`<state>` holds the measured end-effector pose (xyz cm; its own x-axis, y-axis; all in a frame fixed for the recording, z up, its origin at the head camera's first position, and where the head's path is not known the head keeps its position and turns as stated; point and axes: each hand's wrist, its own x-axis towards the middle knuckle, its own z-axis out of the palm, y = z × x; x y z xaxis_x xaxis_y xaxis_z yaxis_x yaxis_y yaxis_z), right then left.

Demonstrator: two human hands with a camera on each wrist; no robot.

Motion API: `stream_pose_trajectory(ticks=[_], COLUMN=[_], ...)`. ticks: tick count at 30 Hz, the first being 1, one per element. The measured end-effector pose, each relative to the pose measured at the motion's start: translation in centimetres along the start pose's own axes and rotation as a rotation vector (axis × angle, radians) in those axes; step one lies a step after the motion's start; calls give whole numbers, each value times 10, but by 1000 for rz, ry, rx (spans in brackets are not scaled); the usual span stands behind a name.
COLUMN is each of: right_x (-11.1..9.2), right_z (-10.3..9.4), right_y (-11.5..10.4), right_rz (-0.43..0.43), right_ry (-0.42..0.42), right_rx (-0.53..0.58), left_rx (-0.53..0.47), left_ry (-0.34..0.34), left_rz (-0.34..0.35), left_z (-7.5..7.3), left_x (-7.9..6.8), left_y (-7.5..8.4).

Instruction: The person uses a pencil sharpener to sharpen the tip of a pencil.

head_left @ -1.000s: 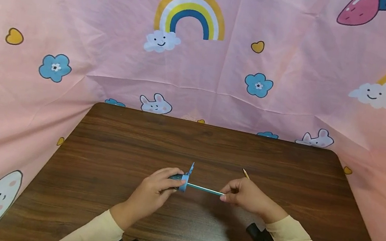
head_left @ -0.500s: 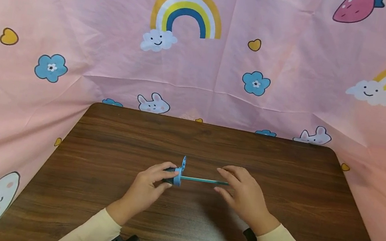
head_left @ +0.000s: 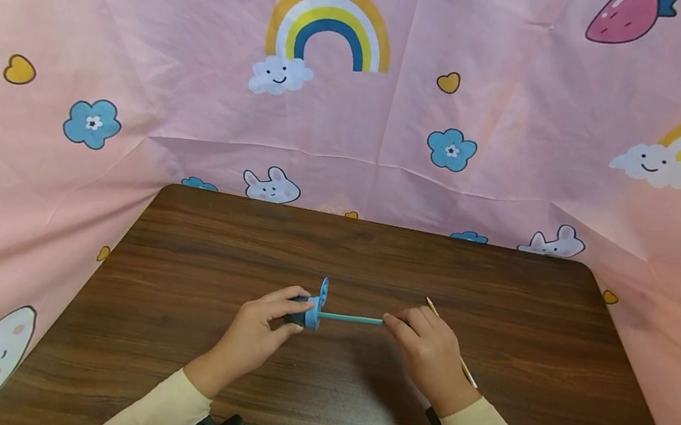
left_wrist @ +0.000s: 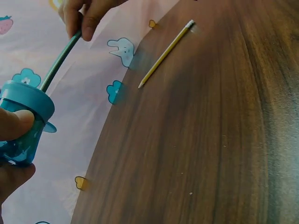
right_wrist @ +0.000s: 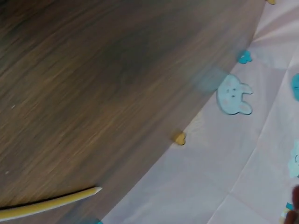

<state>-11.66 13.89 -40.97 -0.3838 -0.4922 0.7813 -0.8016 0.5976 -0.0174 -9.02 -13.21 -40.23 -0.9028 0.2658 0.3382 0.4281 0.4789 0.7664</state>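
Observation:
My left hand (head_left: 256, 324) grips a blue pencil sharpener (head_left: 313, 313) with a see-through teal container, held on its side, its lid flap (head_left: 324, 290) standing up. A teal pencil (head_left: 352, 319) sticks out of the sharpener's opening toward the right. My right hand (head_left: 429, 348) pinches the outer end of that pencil. In the left wrist view, the sharpener (left_wrist: 28, 105) shows between left thumb and fingers, and the pencil (left_wrist: 60, 63) runs up to the right fingertips. The right wrist view catches only a sliver of finger at its edge.
A yellow pencil (left_wrist: 166, 55) lies on the dark wood table (head_left: 232, 241), partly behind my right hand in the head view. It also shows in the right wrist view. A pink printed cloth (head_left: 328, 116) hangs behind and beside the table.
My right fingers spread off the pencil's end half a second ago and now pinch it again, the hand turned differently. Both hands and the sharpener sit slightly further left than a second ago.

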Motion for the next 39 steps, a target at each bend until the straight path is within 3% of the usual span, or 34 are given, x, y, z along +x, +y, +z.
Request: stream_pose_trajectory(ticks=[3, 6, 8, 12, 15, 17, 20, 24, 27, 30, 35, 39], right_x=[-1, 1, 5, 12, 16, 16, 18, 21, 20, 15, 7, 5], right_z=[-3, -9, -12, -19, -20, -20, -21, -23, -22, -19, -11, -7], right_y=[-1, -1, 2, 13, 21, 24, 23, 14, 6, 1, -1, -1], right_rz=[99, 266, 421, 816, 983, 995, 922, 773, 621, 410, 69, -86], right_ry=[-115, -311, -474, -775, -891, -915, -888, -793, -669, -471, -156, -12], right_rx=[56, 205, 392, 818, 979, 985, 876, 592, 350, 153, 45, 7], left_rx=[53, 127, 163, 173, 168, 173, 193, 183, 150, 123, 66, 4], left_ry=[-14, -20, -16, -11, -6, -6, -13, -9, 12, 20, 19, 14], left_rz=[30, 128, 208, 338, 390, 397, 356, 270, 221, 183, 90, 24], left_z=[0, -1, -1, 0, 2, 3, 3, 3, 4, 3, 0, -3], left_x=[-2, -4, -4, -5, -5, -5, -4, -3, -2, -3, -3, -2], left_y=[0, 0, 0, -1, -2, -3, -2, -1, -1, -2, 1, 5])
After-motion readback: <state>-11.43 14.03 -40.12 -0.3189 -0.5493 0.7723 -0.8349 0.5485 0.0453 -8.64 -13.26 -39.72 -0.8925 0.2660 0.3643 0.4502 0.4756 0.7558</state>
